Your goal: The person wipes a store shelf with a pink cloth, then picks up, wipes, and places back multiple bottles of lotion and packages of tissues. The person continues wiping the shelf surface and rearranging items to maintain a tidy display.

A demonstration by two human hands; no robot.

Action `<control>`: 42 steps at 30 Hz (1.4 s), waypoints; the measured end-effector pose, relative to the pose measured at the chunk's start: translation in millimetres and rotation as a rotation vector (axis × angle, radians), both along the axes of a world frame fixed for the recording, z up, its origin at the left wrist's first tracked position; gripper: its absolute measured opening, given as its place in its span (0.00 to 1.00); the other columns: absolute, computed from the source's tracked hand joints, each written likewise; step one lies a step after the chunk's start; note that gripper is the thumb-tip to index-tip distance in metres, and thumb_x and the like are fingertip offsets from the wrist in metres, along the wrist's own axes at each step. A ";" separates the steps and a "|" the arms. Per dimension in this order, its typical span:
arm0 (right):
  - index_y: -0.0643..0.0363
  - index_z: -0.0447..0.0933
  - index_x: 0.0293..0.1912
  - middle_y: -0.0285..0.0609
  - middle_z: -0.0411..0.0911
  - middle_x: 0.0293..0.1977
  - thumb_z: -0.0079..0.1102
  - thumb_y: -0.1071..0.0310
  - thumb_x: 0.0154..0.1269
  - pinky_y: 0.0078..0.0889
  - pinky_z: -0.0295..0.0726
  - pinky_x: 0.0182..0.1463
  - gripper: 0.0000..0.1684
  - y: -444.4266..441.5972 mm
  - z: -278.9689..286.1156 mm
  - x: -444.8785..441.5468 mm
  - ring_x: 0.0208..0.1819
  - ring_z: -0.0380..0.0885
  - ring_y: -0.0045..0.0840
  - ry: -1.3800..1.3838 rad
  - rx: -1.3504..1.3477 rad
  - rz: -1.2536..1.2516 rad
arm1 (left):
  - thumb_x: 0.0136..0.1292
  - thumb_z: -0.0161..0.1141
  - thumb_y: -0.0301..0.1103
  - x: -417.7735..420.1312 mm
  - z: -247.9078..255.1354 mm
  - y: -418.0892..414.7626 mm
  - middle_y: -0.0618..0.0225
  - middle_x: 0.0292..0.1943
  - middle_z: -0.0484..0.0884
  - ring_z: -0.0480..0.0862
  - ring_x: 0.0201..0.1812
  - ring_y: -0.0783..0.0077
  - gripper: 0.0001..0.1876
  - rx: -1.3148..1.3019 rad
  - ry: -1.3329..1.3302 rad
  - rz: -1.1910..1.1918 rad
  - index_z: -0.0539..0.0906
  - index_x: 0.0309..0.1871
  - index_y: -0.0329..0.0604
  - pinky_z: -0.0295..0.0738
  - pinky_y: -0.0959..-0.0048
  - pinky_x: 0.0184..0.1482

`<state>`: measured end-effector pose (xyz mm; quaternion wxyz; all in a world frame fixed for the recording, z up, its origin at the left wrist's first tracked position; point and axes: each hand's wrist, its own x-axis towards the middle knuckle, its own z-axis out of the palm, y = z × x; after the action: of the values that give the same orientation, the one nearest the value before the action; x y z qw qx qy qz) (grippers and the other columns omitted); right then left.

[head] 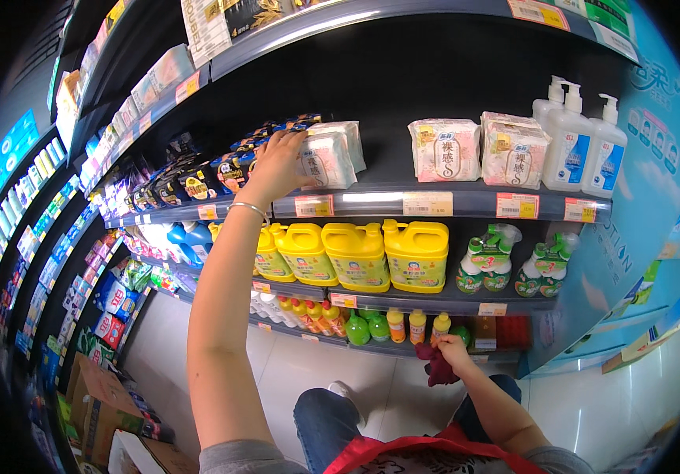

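Note:
On the upper shelf, my left hand [278, 163] reaches to the left side of a white and pink sanitary pad pack [329, 161], its fingers spread over the pack's edge. Another such pack stands right behind it. Dark blue and black packs [230, 169] stand in rows to the left of the hand. Further right are more pink and white packs [445, 149] and several white pump bottles [569, 139]. Low down, in front of the bottom shelf, my right hand [454, 351] holds a bunched dark red cloth [436, 366].
Yellow jugs [416, 258] and green-topped spray bottles [488, 260] fill the shelf below. Small bottles [396, 326] stand on the bottom shelf. An open cardboard box [103, 403] is on the floor at the lower left. A blue panel [630, 207] closes the shelves' right end.

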<state>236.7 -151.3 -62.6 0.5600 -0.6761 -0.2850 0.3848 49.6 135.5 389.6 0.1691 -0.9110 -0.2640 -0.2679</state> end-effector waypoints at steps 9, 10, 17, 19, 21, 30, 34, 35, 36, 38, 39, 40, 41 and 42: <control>0.64 0.81 0.30 0.37 0.80 0.27 0.48 0.78 0.60 0.22 0.73 0.36 0.11 -6.1 5.0 2.4 0.30 0.76 0.20 0.081 -0.003 0.023 | 0.39 0.78 0.36 0.4 25.5 -14.2 0.57 0.54 0.74 0.69 0.61 0.56 0.34 0.125 0.101 0.026 0.78 0.54 0.40 0.67 0.66 0.63; 0.65 0.80 0.30 0.38 0.80 0.28 0.48 0.79 0.60 0.23 0.74 0.37 0.10 -6.8 1.8 5.3 0.31 0.76 0.21 0.102 0.033 0.033 | 0.40 0.78 0.35 -1.5 28.8 -27.7 0.56 0.53 0.75 0.71 0.59 0.54 0.33 0.050 0.022 -0.031 0.77 0.53 0.40 0.68 0.66 0.62; 0.64 0.78 0.31 0.39 0.79 0.32 0.48 0.82 0.56 0.25 0.76 0.40 0.09 -33.7 58.7 3.6 0.33 0.76 0.23 0.732 0.313 0.058 | 0.42 0.77 0.31 -62.4 -55.5 -158.7 0.64 0.41 0.81 0.81 0.45 0.72 0.32 -0.618 -0.390 -0.267 0.72 0.52 0.39 0.77 0.73 0.50; 0.65 0.75 0.33 0.42 0.78 0.33 0.44 0.82 0.55 0.30 0.79 0.44 0.10 -33.7 97.9 -5.2 0.36 0.78 0.28 0.845 0.456 -0.004 | 0.45 0.76 0.29 -72.7 -110.5 -192.6 0.61 0.44 0.80 0.81 0.47 0.72 0.30 -0.792 -0.455 -0.397 0.72 0.52 0.41 0.78 0.72 0.48; 0.65 0.74 0.40 0.46 0.78 0.39 0.41 0.78 0.60 0.37 0.78 0.52 0.13 -32.2 157.0 -25.4 0.44 0.77 0.32 0.779 0.649 0.079 | 0.47 0.75 0.23 -68.2 -154.9 -225.4 0.65 0.48 0.78 0.81 0.48 0.74 0.30 -1.107 -0.665 -0.427 0.71 0.53 0.40 0.79 0.74 0.49; 0.66 0.68 0.57 0.46 0.74 0.49 0.47 0.68 0.73 0.25 0.70 0.53 0.17 -49.1 242.6 -96.9 0.48 0.74 0.28 -0.393 0.682 0.139 | 0.59 0.66 0.23 -49.0 -227.0 -293.2 0.63 0.53 0.78 0.81 0.51 0.70 0.28 -1.704 -1.524 -0.618 0.68 0.62 0.36 0.77 0.72 0.54; 0.66 0.73 0.49 0.50 0.76 0.36 0.55 0.68 0.68 0.27 0.75 0.42 0.14 -55.4 246.0 -92.5 0.37 0.78 0.32 -0.617 0.515 0.194 | 0.57 0.67 0.21 -66.1 -221.8 -282.7 0.63 0.51 0.80 0.81 0.49 0.72 0.28 -1.631 -1.358 -0.528 0.70 0.61 0.35 0.78 0.73 0.52; 0.66 0.74 0.48 0.49 0.77 0.33 0.57 0.67 0.67 0.28 0.75 0.40 0.14 -57.6 245.6 -86.8 0.34 0.78 0.32 -0.628 0.420 0.232 | 0.57 0.67 0.21 -68.9 -220.0 -278.2 0.63 0.50 0.80 0.82 0.48 0.73 0.27 -1.606 -1.309 -0.497 0.70 0.60 0.35 0.78 0.73 0.51; 0.66 0.74 0.43 0.48 0.76 0.27 0.60 0.66 0.65 0.29 0.75 0.35 0.13 -56.5 235.7 -78.0 0.29 0.78 0.28 -0.534 0.354 0.231 | 0.56 0.68 0.21 -69.9 -220.3 -275.3 0.63 0.49 0.81 0.82 0.47 0.73 0.27 -1.593 -1.256 -0.464 0.71 0.60 0.34 0.79 0.73 0.50; 0.65 0.75 0.42 0.41 0.78 0.29 0.59 0.66 0.66 0.23 0.75 0.35 0.11 -56.5 236.2 -70.2 0.31 0.76 0.19 -0.386 0.387 0.065 | 0.55 0.70 0.22 -73.7 -219.2 -267.5 0.63 0.46 0.82 0.83 0.45 0.74 0.25 -1.553 -1.154 -0.350 0.73 0.55 0.34 0.79 0.74 0.48; 0.64 0.75 0.43 0.39 0.79 0.30 0.58 0.66 0.68 0.21 0.75 0.36 0.11 -58.1 248.7 -71.7 0.31 0.76 0.16 -0.231 0.390 -0.014 | 0.53 0.72 0.23 -77.4 -224.9 -259.6 0.62 0.46 0.83 0.83 0.45 0.74 0.21 -1.356 -1.157 -0.256 0.76 0.49 0.34 0.79 0.74 0.47; 0.64 0.74 0.45 0.38 0.79 0.33 0.57 0.67 0.69 0.21 0.75 0.37 0.11 -58.6 257.1 -73.8 0.32 0.76 0.16 -0.198 0.521 -0.078 | 0.52 0.72 0.23 -79.1 -225.2 -254.5 0.61 0.46 0.83 0.83 0.45 0.73 0.22 -1.207 -1.138 -0.227 0.75 0.49 0.34 0.79 0.74 0.47; 0.64 0.74 0.47 0.37 0.79 0.36 0.55 0.67 0.70 0.20 0.76 0.37 0.11 -59.3 264.8 -80.1 0.32 0.76 0.15 -0.166 0.651 -0.143 | 0.51 0.73 0.23 -80.4 -227.1 -251.9 0.61 0.46 0.83 0.84 0.45 0.71 0.23 -1.060 -1.116 -0.201 0.75 0.49 0.34 0.79 0.74 0.47; 0.64 0.72 0.51 0.39 0.78 0.40 0.53 0.69 0.71 0.20 0.76 0.38 0.12 -63.9 273.8 -92.1 0.34 0.76 0.14 -0.243 0.649 -0.085 | 0.51 0.72 0.24 -78.8 -221.3 -255.3 0.61 0.47 0.83 0.84 0.45 0.68 0.23 -0.832 -0.839 -0.089 0.74 0.50 0.35 0.79 0.72 0.48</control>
<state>144.6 -215.2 211.2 0.7232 -0.5150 -0.4288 0.1671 -29.2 -119.8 168.3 -0.3325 -0.7271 -0.3528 -0.4860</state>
